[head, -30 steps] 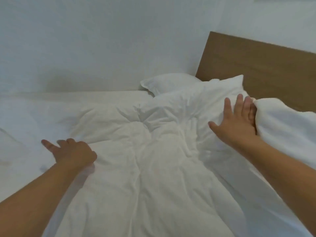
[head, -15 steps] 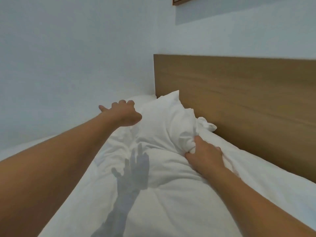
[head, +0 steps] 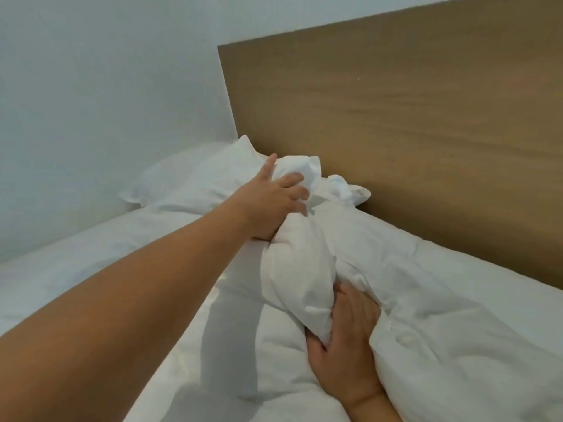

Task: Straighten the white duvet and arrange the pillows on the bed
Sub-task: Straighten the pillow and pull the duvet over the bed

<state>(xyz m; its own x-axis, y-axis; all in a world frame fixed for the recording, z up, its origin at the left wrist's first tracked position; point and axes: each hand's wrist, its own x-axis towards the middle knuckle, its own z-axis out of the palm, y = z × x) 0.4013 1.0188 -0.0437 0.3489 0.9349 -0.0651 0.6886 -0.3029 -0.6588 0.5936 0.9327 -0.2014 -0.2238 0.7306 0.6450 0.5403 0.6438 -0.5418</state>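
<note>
The white duvet point(head: 426, 300) lies crumpled across the bed, its top edge bunched into a thick, upright fold point(head: 298, 269). The left hand point(head: 274, 202) grips the upper end of that fold, fingers curled into the cloth; the right hand point(head: 344, 345) grips its lower end, thumb on one side and fingers tucked under the other. Right of both grips the duvet spreads in soft wrinkles along the headboard side. A white pillow point(head: 195, 184) lies flat just left of the upper grip, touching the bunched cloth.

A pillow point(head: 195, 181) lies left of the bunched duvet point(head: 426, 300), before the headboard point(head: 396, 132).
</note>
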